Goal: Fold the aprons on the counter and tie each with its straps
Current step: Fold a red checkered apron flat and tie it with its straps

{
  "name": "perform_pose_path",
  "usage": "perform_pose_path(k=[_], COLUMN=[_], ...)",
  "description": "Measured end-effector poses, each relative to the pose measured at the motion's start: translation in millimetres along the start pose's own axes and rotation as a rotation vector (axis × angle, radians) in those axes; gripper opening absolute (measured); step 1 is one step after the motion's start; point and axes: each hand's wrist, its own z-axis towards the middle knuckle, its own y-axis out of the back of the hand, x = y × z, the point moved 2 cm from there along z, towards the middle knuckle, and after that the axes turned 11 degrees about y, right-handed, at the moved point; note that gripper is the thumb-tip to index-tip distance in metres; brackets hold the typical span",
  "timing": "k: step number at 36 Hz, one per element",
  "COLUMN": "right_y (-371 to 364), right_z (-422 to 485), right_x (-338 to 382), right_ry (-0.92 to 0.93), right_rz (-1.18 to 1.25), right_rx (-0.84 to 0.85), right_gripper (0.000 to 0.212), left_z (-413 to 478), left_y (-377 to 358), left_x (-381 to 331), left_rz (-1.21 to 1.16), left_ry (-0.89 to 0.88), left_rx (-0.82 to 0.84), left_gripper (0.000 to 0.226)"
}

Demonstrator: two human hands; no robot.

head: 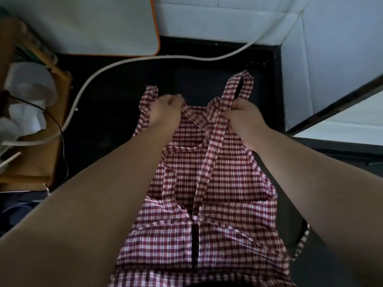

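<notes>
A red-and-white checked apron (223, 183) lies lengthwise on the dark counter (116, 96), running from the near edge toward the wall. My left hand (165, 109) pinches its top left corner, beside a loose strap end (150, 94). My right hand (242, 116) grips the top right corner where the neck loop (242, 83) starts. One long strap (209, 158) runs diagonally down over the middle of the apron from my right hand. Both forearms reach over the cloth and hide parts of its sides.
A white hose (128, 63) curves across the counter behind the apron. A white board with an orange edge (103, 25) leans at the back left. A wooden rack with white cups (29, 88) and a black cable stands at left. White tiled walls close in the back and right.
</notes>
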Motion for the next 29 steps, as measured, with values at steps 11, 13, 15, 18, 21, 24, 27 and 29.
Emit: perform_pose_path(k=[11, 13, 15, 18, 21, 24, 27, 29], right_y=[9.3, 3.3, -0.6, -3.0, -1.9, 0.6, -0.4, -1.7], right_z=[10.7, 10.6, 10.8, 11.0, 10.0, 10.2, 13.4, 18.0], right_x=[-9.0, -11.0, -13.4, -12.3, -5.5, 5.4, 17.6, 24.8], right_ry=[0.028, -0.026, -0.046, 0.006, 0.076, 0.111, 0.134, 0.134], right_rz=[-0.149, -0.118, -0.174, -0.263, -0.238, -0.184, -0.033, 0.041], right_rx=[-0.174, -0.126, -0.084, -0.058, -0.068, -0.081, -0.091, -0.083], right_gripper=[0.018, 0.025, 0.029, 0.019, 0.014, 0.025, 0.033, 0.03], left_z=[36.5, 31.3, 23.0, 9.7, 7.1, 9.8, 10.0, 10.4], left_y=[63.3, 55.9, 41.7, 23.0, 16.9, 25.8, 39.7, 48.5], left_x=[-11.6, 2.0, 15.9, 27.1, 24.5, 21.3, 24.6, 31.7], left_rz=[0.079, 0.202, 0.32, 0.535, 0.587, 0.254, -0.346, -0.49], left_ry=[-0.125, -0.053, -0.005, 0.0, -0.155, -0.06, 0.214, 0.257], left_rx=[-0.145, -0.121, -0.058, 0.034, -0.044, -0.06, 0.055, 0.079], left_gripper=[0.097, 0.1, 0.101, 0.099, 0.028, 0.028, 0.016, 0.014])
